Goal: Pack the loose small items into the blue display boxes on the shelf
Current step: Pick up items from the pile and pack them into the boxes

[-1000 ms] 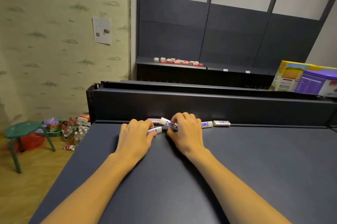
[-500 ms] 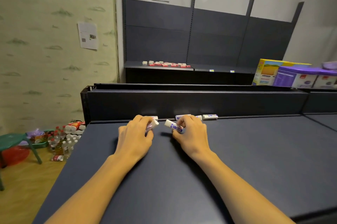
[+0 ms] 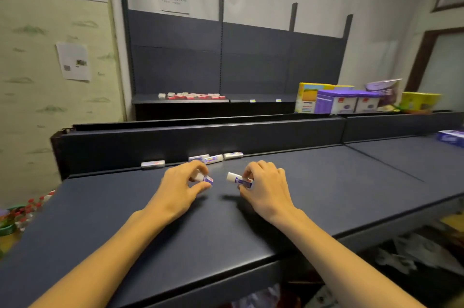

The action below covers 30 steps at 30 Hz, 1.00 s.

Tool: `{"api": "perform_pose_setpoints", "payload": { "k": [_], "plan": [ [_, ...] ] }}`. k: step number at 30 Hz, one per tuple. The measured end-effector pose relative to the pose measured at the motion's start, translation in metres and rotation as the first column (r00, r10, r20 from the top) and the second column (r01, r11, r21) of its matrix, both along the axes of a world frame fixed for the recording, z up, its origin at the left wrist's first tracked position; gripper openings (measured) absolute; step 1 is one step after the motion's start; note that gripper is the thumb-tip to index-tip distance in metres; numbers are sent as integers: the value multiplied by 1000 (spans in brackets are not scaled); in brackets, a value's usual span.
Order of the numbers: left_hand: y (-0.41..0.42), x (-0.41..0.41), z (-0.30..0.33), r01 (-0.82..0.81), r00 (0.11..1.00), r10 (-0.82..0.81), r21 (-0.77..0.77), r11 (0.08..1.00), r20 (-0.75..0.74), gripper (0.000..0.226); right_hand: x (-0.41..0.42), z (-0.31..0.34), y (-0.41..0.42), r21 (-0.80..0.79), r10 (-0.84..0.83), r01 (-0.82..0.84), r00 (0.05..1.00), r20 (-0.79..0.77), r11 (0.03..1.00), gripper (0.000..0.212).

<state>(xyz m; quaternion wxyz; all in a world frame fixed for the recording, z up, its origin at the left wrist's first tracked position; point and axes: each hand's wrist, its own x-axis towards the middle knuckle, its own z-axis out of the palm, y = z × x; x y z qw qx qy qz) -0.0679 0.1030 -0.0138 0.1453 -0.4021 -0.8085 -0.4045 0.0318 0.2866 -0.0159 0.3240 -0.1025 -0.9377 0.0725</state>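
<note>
My left hand grips a small white eraser with a blue sleeve just above the dark shelf top. My right hand grips another such eraser, its white end pointing left. Several more loose erasers lie along the back rail: one at the left, three side by side behind my hands. A blue display box shows at the far right edge of the shelf, partly cut off.
A raised dark rail runs behind the shelf top. Purple and yellow product boxes stand beyond it at the right. A far shelf holds small red-and-white items. Bottles sit on the floor at the left.
Both hands have drawn back from the rail toward me and spread apart, each lifting an eraser. The view has swung right, bringing the blue box into sight.
</note>
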Motion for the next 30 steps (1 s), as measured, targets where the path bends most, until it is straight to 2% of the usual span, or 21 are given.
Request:
{"api": "perform_pose_setpoints", "payload": {
  "k": [5,16,22,30],
  "plan": [
    [58,48,1,44,999,-44,-22,999,10,26,69,6,68,30,-31,32,999,-22,999,20],
    [182,165,-9,52,995,-58,-83,995,-76,23,199,22,201,56,-61,60,998,20,997,22],
    [233,198,-3,50,993,-61,-113,992,-97,20,234,19,249,8,-64,64,997,31,998,24],
    [308,202,2,104,989,-119,-160,982,-89,15,253,5,317,-34,-120,121,992,32,992,22]
  ]
}}
